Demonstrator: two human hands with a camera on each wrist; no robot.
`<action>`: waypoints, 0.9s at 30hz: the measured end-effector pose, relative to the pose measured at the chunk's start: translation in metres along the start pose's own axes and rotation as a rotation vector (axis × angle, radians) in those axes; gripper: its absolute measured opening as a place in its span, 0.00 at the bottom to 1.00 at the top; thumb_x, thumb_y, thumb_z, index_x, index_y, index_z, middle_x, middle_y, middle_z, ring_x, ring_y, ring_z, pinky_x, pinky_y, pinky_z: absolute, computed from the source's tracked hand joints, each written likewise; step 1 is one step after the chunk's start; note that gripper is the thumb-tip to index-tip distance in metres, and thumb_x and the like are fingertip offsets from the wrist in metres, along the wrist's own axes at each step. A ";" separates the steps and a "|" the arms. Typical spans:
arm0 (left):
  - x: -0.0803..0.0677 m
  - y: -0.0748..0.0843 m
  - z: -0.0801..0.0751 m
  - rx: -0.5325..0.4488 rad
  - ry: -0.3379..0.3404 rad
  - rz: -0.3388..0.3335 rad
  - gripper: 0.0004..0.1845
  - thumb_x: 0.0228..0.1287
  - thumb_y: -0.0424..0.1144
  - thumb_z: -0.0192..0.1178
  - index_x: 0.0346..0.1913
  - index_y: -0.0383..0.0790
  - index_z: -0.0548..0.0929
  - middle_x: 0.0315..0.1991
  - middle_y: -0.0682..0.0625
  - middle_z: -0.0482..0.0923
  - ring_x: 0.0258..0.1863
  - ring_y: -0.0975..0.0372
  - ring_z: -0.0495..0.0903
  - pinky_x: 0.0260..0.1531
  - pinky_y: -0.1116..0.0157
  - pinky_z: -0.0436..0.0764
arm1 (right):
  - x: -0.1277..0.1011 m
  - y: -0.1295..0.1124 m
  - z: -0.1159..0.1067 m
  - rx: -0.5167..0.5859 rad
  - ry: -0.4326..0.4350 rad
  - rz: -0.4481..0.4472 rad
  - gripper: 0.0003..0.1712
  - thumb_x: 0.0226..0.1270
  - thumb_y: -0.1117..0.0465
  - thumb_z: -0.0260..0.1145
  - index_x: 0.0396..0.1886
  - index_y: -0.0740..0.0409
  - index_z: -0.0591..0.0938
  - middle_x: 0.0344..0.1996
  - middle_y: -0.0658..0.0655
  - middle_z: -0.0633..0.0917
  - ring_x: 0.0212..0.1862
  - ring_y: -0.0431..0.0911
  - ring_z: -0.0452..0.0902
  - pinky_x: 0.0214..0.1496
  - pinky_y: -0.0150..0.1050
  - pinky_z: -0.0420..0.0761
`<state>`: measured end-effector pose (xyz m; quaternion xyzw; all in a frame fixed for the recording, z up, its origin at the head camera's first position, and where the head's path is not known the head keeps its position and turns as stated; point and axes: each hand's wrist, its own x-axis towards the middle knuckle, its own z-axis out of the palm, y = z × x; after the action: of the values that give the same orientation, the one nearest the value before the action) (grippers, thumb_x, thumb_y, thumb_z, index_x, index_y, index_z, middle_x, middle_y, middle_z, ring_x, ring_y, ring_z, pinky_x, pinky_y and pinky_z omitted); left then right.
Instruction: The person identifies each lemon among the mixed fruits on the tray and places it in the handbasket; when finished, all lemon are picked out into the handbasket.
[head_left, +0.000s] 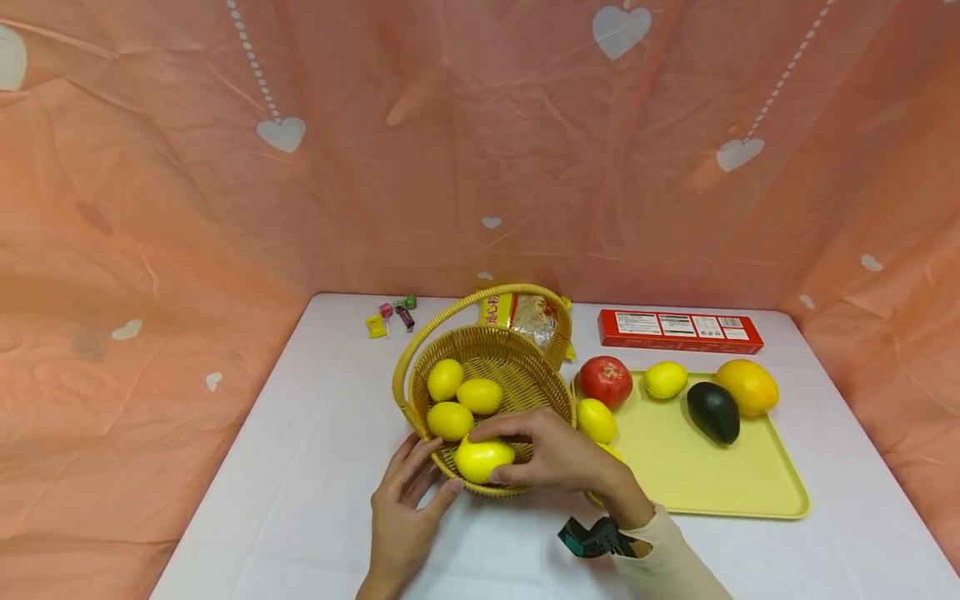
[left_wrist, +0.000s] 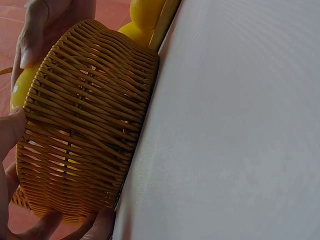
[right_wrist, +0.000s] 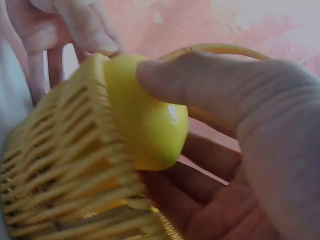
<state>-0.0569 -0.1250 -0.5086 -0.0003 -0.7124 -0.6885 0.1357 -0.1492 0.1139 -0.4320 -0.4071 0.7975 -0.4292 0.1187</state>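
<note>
A brown wicker basket (head_left: 525, 358) with an arched handle stands on the table, three lemons (head_left: 480, 396) lying inside toward its left. My right hand (head_left: 551, 450) pinches another, larger-looking lemon (head_left: 483, 461) between thumb and fingers, just inside the near rim. In the right wrist view the thumb presses this lemon (right_wrist: 150, 120) from above while the fingers curve beneath. My left hand (head_left: 408, 508) holds the basket at its near left side. The left wrist view shows its thumb by the rim and its fingertips along the woven wall (left_wrist: 85, 115).
Right of the basket, a yellow tray (head_left: 675, 475) carries an avocado (head_left: 714, 412), an orange-yellow fruit (head_left: 747, 387), a pomegranate (head_left: 605, 381) and lemons (head_left: 665, 380). Behind are a red box (head_left: 680, 332), a food packet (head_left: 534, 317) and small candies (head_left: 377, 326).
</note>
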 end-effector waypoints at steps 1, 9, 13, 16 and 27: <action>0.000 0.000 0.000 0.000 -0.002 0.002 0.31 0.61 0.20 0.77 0.68 0.28 0.84 0.79 0.33 0.68 0.72 0.57 0.79 0.65 0.66 0.89 | 0.000 -0.001 0.001 -0.002 0.019 0.004 0.27 0.68 0.59 0.82 0.66 0.48 0.89 0.63 0.47 0.90 0.67 0.44 0.84 0.76 0.44 0.85; 0.001 0.000 -0.001 -0.010 -0.004 -0.006 0.31 0.60 0.21 0.78 0.68 0.26 0.83 0.80 0.32 0.66 0.71 0.64 0.78 0.66 0.66 0.88 | -0.035 0.014 -0.018 0.239 0.182 0.062 0.28 0.71 0.64 0.79 0.69 0.59 0.86 0.66 0.59 0.88 0.68 0.53 0.85 0.75 0.42 0.86; 0.000 0.000 -0.001 -0.017 -0.003 -0.004 0.31 0.60 0.20 0.78 0.68 0.27 0.83 0.80 0.33 0.66 0.72 0.59 0.78 0.66 0.66 0.88 | -0.063 0.028 -0.032 0.349 0.234 0.064 0.28 0.73 0.71 0.75 0.71 0.63 0.84 0.67 0.69 0.86 0.69 0.48 0.85 0.74 0.40 0.86; 0.000 0.000 -0.001 -0.021 0.000 0.001 0.31 0.60 0.20 0.78 0.68 0.27 0.83 0.79 0.32 0.66 0.72 0.59 0.79 0.66 0.66 0.88 | -0.085 0.035 -0.040 0.390 0.271 0.069 0.27 0.74 0.75 0.71 0.72 0.67 0.82 0.67 0.71 0.85 0.69 0.44 0.85 0.74 0.38 0.86; -0.001 0.000 -0.001 -0.007 0.001 0.003 0.31 0.61 0.21 0.78 0.68 0.26 0.83 0.80 0.32 0.66 0.71 0.64 0.78 0.66 0.66 0.88 | -0.158 0.043 -0.054 0.320 0.338 0.277 0.23 0.76 0.75 0.68 0.68 0.68 0.84 0.64 0.67 0.88 0.65 0.40 0.87 0.67 0.30 0.88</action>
<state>-0.0562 -0.1257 -0.5091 -0.0017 -0.7101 -0.6907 0.1369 -0.1010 0.2774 -0.4584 -0.1927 0.7762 -0.5912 0.1042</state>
